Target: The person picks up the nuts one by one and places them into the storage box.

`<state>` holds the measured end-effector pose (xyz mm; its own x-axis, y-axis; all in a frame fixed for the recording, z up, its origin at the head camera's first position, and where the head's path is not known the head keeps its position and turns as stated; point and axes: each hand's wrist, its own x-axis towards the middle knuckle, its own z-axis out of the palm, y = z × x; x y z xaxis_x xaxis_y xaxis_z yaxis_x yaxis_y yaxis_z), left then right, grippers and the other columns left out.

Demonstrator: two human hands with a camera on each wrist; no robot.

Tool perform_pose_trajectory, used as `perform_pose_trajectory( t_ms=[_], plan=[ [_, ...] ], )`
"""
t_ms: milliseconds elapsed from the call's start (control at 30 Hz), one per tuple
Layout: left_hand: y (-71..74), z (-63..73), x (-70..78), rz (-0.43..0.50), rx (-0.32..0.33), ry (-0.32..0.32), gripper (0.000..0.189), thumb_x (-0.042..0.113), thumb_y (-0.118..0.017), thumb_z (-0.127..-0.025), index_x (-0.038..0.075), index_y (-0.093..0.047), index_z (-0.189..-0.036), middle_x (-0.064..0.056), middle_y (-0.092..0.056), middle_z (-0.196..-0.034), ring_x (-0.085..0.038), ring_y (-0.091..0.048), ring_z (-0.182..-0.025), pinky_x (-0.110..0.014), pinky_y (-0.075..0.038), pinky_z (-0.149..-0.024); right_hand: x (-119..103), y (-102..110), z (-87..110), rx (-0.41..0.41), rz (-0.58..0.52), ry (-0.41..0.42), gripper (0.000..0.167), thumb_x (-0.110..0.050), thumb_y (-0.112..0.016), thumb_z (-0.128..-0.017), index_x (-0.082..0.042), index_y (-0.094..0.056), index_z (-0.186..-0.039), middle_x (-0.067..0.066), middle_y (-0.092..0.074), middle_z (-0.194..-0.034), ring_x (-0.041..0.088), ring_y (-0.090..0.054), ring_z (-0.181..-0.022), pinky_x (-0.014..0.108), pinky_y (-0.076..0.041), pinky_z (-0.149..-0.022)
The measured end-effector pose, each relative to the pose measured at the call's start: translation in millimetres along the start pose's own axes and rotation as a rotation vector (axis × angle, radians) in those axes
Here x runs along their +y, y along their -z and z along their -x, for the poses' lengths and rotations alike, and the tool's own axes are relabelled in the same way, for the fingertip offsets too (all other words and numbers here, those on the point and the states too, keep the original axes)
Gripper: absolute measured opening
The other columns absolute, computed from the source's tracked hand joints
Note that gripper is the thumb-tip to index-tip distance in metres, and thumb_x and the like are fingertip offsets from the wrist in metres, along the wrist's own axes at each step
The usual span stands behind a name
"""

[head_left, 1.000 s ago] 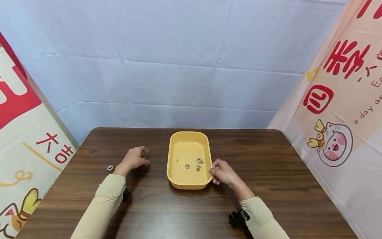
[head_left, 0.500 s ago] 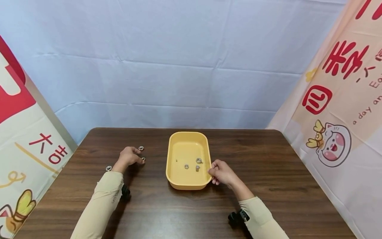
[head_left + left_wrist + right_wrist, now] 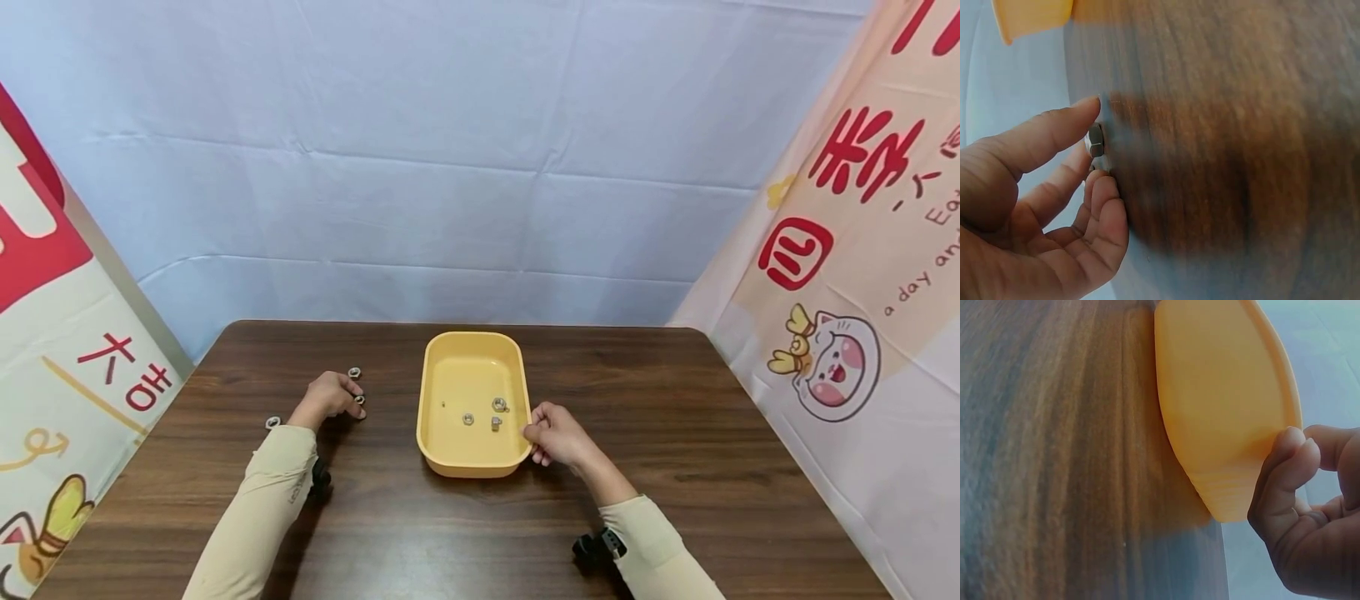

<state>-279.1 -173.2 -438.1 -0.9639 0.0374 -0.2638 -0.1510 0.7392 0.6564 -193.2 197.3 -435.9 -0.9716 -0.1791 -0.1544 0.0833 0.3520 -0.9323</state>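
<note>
My left hand (image 3: 330,398) reaches down to the table with thumb and forefinger spread around a small steel hex nut (image 3: 359,400). In the left wrist view this nut (image 3: 1095,140) stands between the thumb tip and forefinger; the thumb looks apart from it, and the other fingers are bent. Just beyond the hand lies another nut (image 3: 355,372), and a third nut (image 3: 273,422) sits left of the wrist. My right hand (image 3: 558,433) pinches the near right rim of a yellow plastic tray (image 3: 474,468); the right wrist view shows fingertips on the tray's rim (image 3: 1291,394).
Inside the tray lie a larger nut (image 3: 499,404), a smaller nut (image 3: 468,419), a little metal fitting (image 3: 496,423) and tiny bits. The brown wooden table (image 3: 660,400) ends at a pale cloth backdrop (image 3: 450,208), with printed cloths at both sides.
My left hand has drawn back leftward, uncovering the far nut, then shifted slightly right so the nearer nut lies between thumb and forefinger. The right hand keeps its hold on the tray.
</note>
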Motion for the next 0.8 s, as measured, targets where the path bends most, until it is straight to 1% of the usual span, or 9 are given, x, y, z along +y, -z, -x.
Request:
perform_pose_trajectory(
  t_ms=[233,433,467,533,600,667,733,800],
  plan=[
    [-0.4,1.4,0.8,-0.034,0.006,-0.008,0.025,0.006,-0.080,-0.067,0.000,-0.065,-0.086,-0.006,-0.056,-0.070,-0.021,-0.053,-0.062,-0.032,-0.045,-0.054,-0.1,-0.6,0.4,0.006,0.004,0.005,0.008,0.002,-0.052,-0.082,0.003,-0.046,-0.087,0.010,-0.053,-0.058,0.014,-0.050,-0.042,0.023,-0.042,-0.036],
    [-0.1,1.5,-1.0,-0.068,-0.020,-0.019,0.017,0.008,-0.077,-0.071,0.001,-0.064,-0.081,-0.004,-0.057,-0.066,-0.019,-0.051,-0.059,-0.030,-0.044,-0.053,0.4,-1.3,0.7,0.000,-0.004,0.004,0.009,0.001,-0.052,-0.082,0.003,-0.045,-0.087,0.009,-0.052,-0.059,0.014,-0.050,-0.043,0.023,-0.042,-0.036],
    [0.0,1.6,-1.1,-0.062,-0.029,-0.015,0.016,0.009,-0.076,-0.072,0.001,-0.064,-0.080,-0.004,-0.056,-0.065,-0.018,-0.050,-0.058,-0.029,-0.044,-0.053,0.7,-1.4,0.6,-0.001,-0.005,0.005,0.009,0.001,-0.052,-0.082,0.003,-0.045,-0.087,0.009,-0.052,-0.059,0.014,-0.050,-0.043,0.022,-0.042,-0.037],
    [0.2,2.0,-1.2,-0.028,-0.046,-0.002,0.015,0.009,-0.075,-0.075,0.002,-0.062,-0.079,-0.004,-0.056,-0.064,-0.016,-0.050,-0.056,-0.029,-0.045,-0.052,1.0,-1.7,0.3,0.000,-0.009,0.009,0.009,0.001,-0.052,-0.082,0.003,-0.045,-0.087,0.009,-0.052,-0.058,0.014,-0.050,-0.043,0.022,-0.042,-0.036],
    [0.1,2.8,-1.2,0.040,-0.062,0.009,0.013,0.008,-0.072,-0.077,0.002,-0.061,-0.078,-0.005,-0.056,-0.064,-0.015,-0.051,-0.055,-0.028,-0.047,-0.052,1.7,-1.9,0.0,0.002,-0.009,0.008,0.009,0.002,-0.052,-0.082,0.003,-0.045,-0.087,0.009,-0.052,-0.058,0.014,-0.050,-0.042,0.022,-0.042,-0.036],
    [-1.0,3.8,-1.3,0.125,-0.063,0.023,0.009,0.005,-0.069,-0.077,0.001,-0.061,-0.078,-0.007,-0.059,-0.065,-0.014,-0.054,-0.055,-0.028,-0.049,-0.053,2.2,-1.9,0.0,0.004,-0.006,0.009,0.009,0.002,-0.052,-0.082,0.004,-0.045,-0.086,0.009,-0.052,-0.058,0.014,-0.050,-0.042,0.022,-0.042,-0.036],
    [-2.9,5.0,-2.1,0.201,-0.040,0.022,0.004,0.002,-0.065,-0.078,-0.001,-0.062,-0.078,-0.008,-0.061,-0.067,-0.015,-0.057,-0.055,-0.028,-0.051,-0.052,2.8,-1.7,0.1,0.008,-0.003,0.005,0.008,0.002,-0.052,-0.082,0.003,-0.045,-0.086,0.009,-0.052,-0.058,0.014,-0.050,-0.042,0.022,-0.042,-0.037],
    [-5.1,6.3,-3.3,0.261,0.000,0.012,0.006,0.001,-0.062,-0.078,-0.004,-0.062,-0.080,-0.009,-0.063,-0.067,-0.015,-0.059,-0.056,-0.028,-0.052,-0.051,2.9,-1.7,0.6,0.009,0.000,0.004,0.008,0.002,-0.052,-0.082,0.004,-0.045,-0.087,0.009,-0.052,-0.058,0.014,-0.050,-0.042,0.022,-0.042,-0.037]
  ],
)
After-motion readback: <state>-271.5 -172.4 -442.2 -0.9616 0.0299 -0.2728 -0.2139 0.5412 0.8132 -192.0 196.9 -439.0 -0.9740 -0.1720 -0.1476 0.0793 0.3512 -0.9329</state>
